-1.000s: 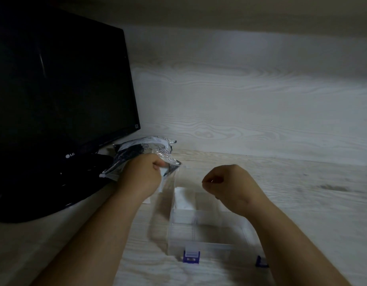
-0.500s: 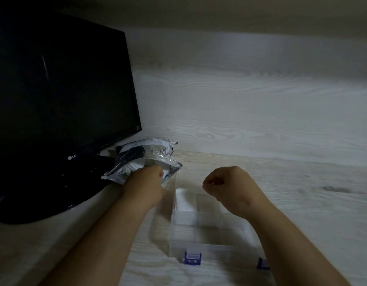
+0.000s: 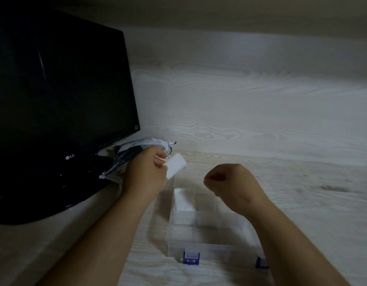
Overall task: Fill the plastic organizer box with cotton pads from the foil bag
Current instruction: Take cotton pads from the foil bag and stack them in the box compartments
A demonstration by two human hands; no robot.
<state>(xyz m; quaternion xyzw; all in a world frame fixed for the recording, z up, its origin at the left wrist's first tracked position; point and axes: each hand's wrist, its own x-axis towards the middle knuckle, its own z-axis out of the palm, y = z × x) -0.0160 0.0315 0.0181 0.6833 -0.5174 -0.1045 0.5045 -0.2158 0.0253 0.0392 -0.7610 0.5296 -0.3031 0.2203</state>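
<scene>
A clear plastic organizer box point(image 3: 207, 247) with blue latches stands open on the desk in front of me. White cotton pads point(image 3: 182, 200) lie in its far left compartment. The crinkled silver foil bag point(image 3: 135, 151) lies to the left, against the monitor base. My left hand point(image 3: 145, 174) pinches a white cotton pad point(image 3: 175, 165) just outside the bag's mouth, above the box's far left corner. My right hand point(image 3: 232, 180) hovers over the far side of the box as a closed fist, holding nothing.
A black LG monitor point(image 3: 58, 96) on a round glossy base point(image 3: 46, 199) fills the left side. A pale wood-grain wall point(image 3: 250, 112) rises behind the desk. The desk surface point(image 3: 314, 203) stretches to the right of the box.
My left hand reached into the foil bag and has now drawn out a white cotton pad, moving right toward the box. The right fist stayed nearly still.
</scene>
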